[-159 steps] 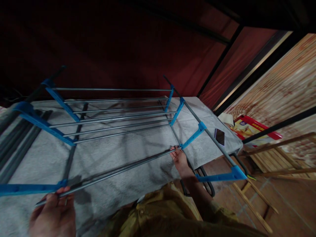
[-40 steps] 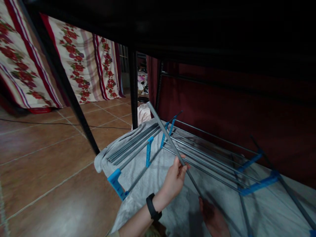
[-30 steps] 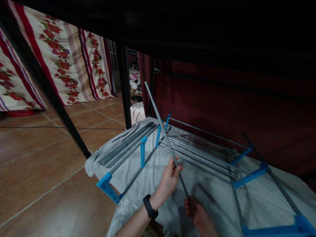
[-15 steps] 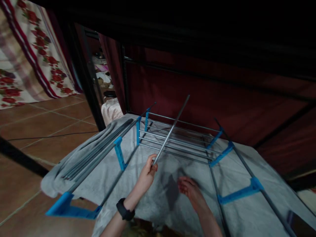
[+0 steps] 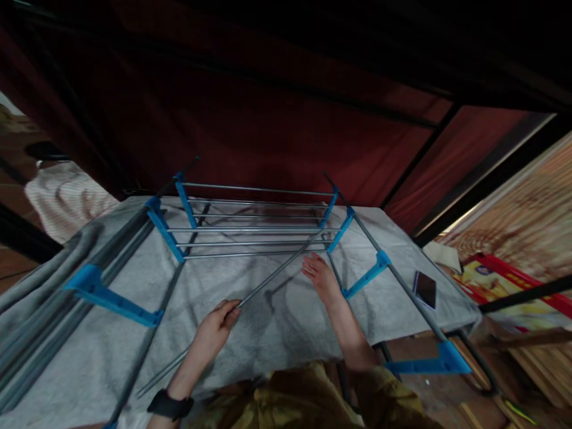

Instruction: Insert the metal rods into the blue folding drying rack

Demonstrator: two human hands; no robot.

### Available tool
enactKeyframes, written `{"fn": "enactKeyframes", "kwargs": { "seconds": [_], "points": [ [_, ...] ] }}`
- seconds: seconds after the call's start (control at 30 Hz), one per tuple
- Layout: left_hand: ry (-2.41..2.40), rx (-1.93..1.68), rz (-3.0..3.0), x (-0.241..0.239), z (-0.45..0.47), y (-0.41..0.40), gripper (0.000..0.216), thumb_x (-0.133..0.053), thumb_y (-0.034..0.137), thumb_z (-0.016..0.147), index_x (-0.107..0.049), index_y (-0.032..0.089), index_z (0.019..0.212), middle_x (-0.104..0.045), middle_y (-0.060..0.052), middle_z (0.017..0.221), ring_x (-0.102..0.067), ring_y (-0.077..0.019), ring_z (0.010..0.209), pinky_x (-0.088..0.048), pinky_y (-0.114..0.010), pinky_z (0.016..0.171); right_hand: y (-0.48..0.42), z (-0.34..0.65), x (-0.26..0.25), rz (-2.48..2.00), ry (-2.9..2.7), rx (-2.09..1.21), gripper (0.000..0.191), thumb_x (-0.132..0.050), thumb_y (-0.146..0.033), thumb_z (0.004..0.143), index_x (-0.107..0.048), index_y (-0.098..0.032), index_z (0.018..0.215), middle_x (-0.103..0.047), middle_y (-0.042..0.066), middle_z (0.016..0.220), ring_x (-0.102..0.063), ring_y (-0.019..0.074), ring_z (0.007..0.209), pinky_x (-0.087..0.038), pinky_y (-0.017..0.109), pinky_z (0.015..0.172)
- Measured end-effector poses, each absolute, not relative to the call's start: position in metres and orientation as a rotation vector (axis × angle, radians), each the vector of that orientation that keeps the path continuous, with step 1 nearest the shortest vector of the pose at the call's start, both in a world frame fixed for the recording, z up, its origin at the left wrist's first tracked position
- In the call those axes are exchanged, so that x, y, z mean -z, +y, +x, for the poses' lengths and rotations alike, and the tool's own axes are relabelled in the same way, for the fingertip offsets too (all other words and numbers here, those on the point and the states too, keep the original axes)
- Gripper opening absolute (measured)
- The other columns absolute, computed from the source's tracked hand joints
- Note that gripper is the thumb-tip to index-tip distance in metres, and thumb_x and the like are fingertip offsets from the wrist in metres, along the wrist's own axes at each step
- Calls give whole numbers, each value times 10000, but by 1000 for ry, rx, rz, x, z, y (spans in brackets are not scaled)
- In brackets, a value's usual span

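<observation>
Left hand (image 5: 217,328): wrapped around a thin grey rod (image 5: 281,269), gripping it near mid-length, over the near middle of the scene; with a black watch (image 5: 170,406) on the wrist.
Right hand (image 5: 318,273): held wide, with fingers slightly spread, palm turned toward the left; just on the near side of the rod's far right stretch, seemingly apart from it.
Rod's line: slanting from near left, past the left forearm, to far right; overlapping the crossbars (image 5: 250,243) in view at the far end, but hard to tell whether touching.
Crossbars: 6 in count, running left to right across the far part, between 2 pairs of blue brackets (image 5: 366,274).
Blue brackets: 4 along the right and 3 along the left, plus a blue tip at the near left edge; joined to grey side poles (image 5: 404,286).
Loose poles (image 5: 44,359): lying together at the left.
Surface (image 5: 286,333): covered in grey cloth, beneath rod and brackets.
Phone (image 5: 424,290): lying flat at the right, beyond the right side pole.
Curtain (image 5: 268,131): dark red, across the far side.
</observation>
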State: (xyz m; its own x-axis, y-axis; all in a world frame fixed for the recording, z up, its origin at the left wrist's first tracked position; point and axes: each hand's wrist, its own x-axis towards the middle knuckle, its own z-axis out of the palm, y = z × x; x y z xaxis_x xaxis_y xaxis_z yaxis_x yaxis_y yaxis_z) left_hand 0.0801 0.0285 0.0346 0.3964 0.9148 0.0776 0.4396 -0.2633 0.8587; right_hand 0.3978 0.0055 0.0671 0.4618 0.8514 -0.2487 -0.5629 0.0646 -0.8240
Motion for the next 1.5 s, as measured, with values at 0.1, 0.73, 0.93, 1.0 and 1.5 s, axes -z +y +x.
{"fn": "enactKeyframes", "kwargs": {
  "seconds": [0.1, 0.73, 0.93, 1.0, 1.5],
  "points": [
    [1179, -680, 1941, -29, 78, 29, 393, -521, 481, 905, -761, 210, 1057, -780, -115, 1074, -734, -309, 1032, -575, -423, 943, 12, 406, -63, -1014, -308, -1072, 374, -795, -311, 668, -626, -240, 994, -744, -30, 906, -693, 163, 878, -551, 354, 904],
    [1409, -370, 2331, -14, 49, 27, 392, -384, 306, 1002, -718, 227, 1191, -735, -99, 1145, -731, -253, 973, -580, -375, 876, 12, 445, -21, -1138, -71, -920, 125, -779, -194, 771, -662, -209, 812, -766, 11, 804, -693, 118, 670, -629, 255, 694],
    [1466, -283, 2596, -18, 56, 12, 413, -438, 61, 959, -680, 200, 1263, -711, -113, 1113, -694, -236, 1013, -524, -376, 948, -4, 465, -4, -1245, 41, -955, 70, -662, -166, 825, -665, -205, 767, -738, 23, 795, -720, 120, 732, -637, 246, 766],
    [1488, -264, 2653, -15, 59, 11, 390, -469, 76, 975, -660, 199, 1292, -703, -114, 1138, -679, -240, 1048, -514, -383, 965, -3, 473, 5, -1292, 66, -948, 159, -607, -142, 841, -649, -218, 707, -729, 20, 808, -709, 99, 723, -624, 251, 818],
    [1638, -200, 2785, -1, 61, 23, 230, -458, 102, 1024, -645, 160, 1146, -667, -89, 1076, -621, -208, 1002, -425, -366, 937, -5, 487, 33, -1400, 20, -916, 278, -490, -60, 760, -673, -239, 653, -649, 113, 1416, -655, 150, 1253, -549, 358, 927]
  ]
}}
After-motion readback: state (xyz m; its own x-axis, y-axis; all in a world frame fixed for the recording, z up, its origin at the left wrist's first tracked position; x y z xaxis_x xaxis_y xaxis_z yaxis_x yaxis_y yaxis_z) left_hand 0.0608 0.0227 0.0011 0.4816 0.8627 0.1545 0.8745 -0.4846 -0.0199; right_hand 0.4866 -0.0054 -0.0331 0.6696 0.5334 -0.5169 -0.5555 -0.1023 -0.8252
